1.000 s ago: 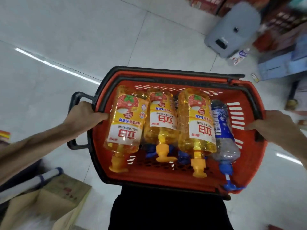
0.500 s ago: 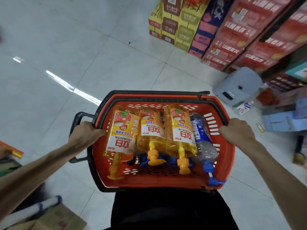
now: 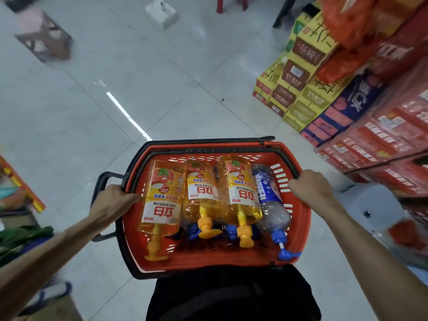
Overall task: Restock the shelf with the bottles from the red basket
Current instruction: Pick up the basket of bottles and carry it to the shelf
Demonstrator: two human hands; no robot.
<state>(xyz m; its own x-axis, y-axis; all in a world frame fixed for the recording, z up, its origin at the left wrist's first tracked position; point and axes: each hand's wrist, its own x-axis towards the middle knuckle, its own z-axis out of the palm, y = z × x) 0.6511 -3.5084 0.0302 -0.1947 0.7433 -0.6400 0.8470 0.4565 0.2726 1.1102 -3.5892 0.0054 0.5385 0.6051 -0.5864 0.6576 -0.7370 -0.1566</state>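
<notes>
I carry the red basket [image 3: 298, 230] in front of my body, over the tiled floor. My left hand [image 3: 112, 201] grips its left rim and my right hand [image 3: 310, 187] grips its right rim. Three yellow pump bottles lie side by side in it, pumps toward me: a left one [image 3: 162, 198], a middle one [image 3: 201, 200] and a right one [image 3: 240, 193]. A clear bottle with a blue label and blue pump [image 3: 269, 202] lies along the right wall. Blue pumps of other bottles [image 3: 231, 229] show from underneath. No shelf is in view.
Stacked cartons stand at the right: yellow ones [image 3: 298, 72], a dark blue one [image 3: 347, 105] and red ones [image 3: 382, 140]. A grey stool [image 3: 368, 205] sits low at the right. A white box [image 3: 162, 11] and a patterned box [image 3: 44, 35] lie far ahead on the floor.
The view has swung up and forward as I walk; the cartons at the right have come nearer. Both hands keep the same hold on the basket.
</notes>
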